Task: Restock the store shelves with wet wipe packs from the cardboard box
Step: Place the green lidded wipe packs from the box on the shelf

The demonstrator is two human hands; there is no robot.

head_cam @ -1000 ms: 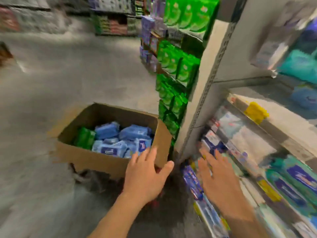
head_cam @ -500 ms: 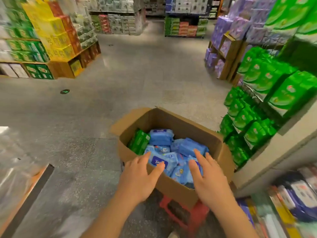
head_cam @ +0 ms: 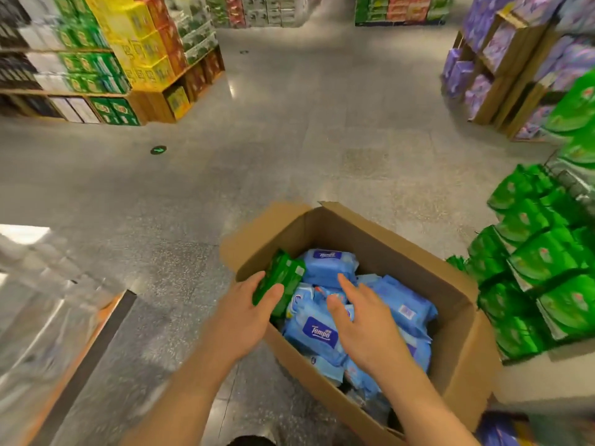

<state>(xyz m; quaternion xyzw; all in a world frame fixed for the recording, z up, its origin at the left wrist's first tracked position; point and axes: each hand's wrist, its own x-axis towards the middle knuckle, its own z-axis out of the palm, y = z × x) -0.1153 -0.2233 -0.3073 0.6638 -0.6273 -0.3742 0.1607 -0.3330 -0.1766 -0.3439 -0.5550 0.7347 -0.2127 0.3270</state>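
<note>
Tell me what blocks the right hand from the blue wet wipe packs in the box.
Nothing visible does. The right hand hangs open directly above the blue packs, which lie uncovered in the open-topped cardboard box.

I see the cardboard box point(head_cam: 370, 239) under both hands, packs point(head_cam: 331, 268) inside it, shelves point(head_cam: 544, 259) right of my right hand point(head_cam: 363, 320).
</note>
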